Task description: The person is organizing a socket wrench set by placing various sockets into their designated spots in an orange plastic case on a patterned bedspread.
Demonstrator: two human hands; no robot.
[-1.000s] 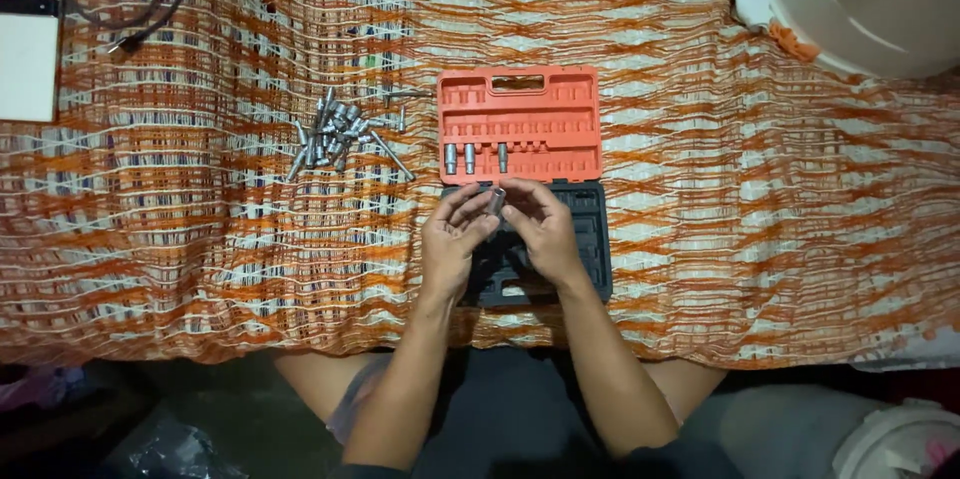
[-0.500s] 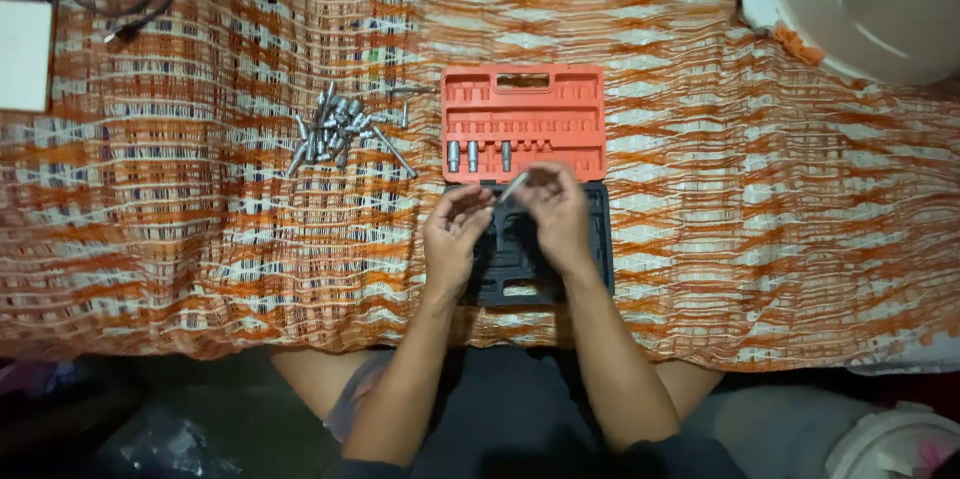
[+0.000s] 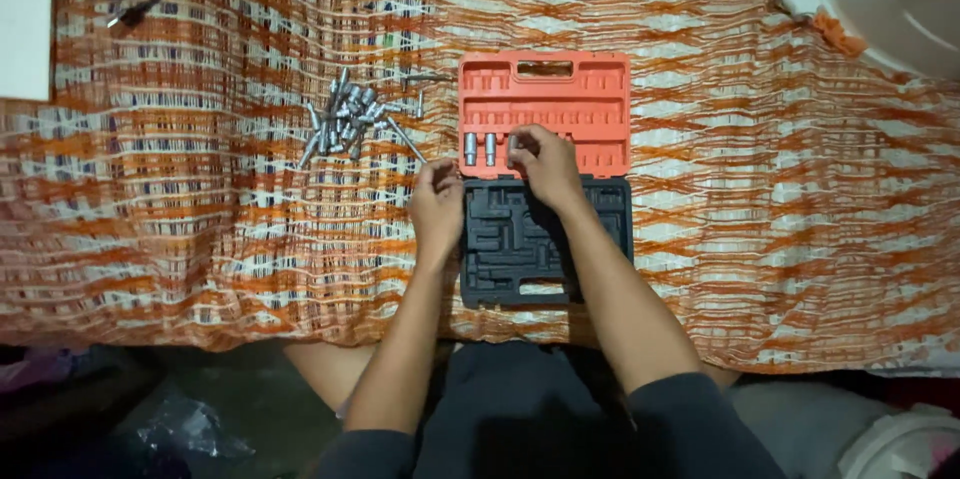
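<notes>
An open tool case lies on an orange-and-white woven cloth (image 3: pixel 750 169), its orange half (image 3: pixel 590 99) farther from the person and its black half (image 3: pixel 520 239) nearer, the two joined edge to edge. The orange half has a handle slot at its far edge and rows of ribbed slots; two small silver sockets (image 3: pixel 479 148) stand in the lower row near its left end. The black half shows moulded recesses with nothing in them. The right hand (image 3: pixel 540 164) rests over the orange half's lower row, just right of the two sockets, fingers curled and pinched on a small silver piece (image 3: pixel 513 144) that is mostly hidden. The left hand (image 3: pixel 436 201) sits at the case's left edge by the hinge line, fingers bent; whether it grips anything cannot be told. A heap of loose silver sockets and bits (image 3: pixel 350 117) lies on the cloth left of the case.
</notes>
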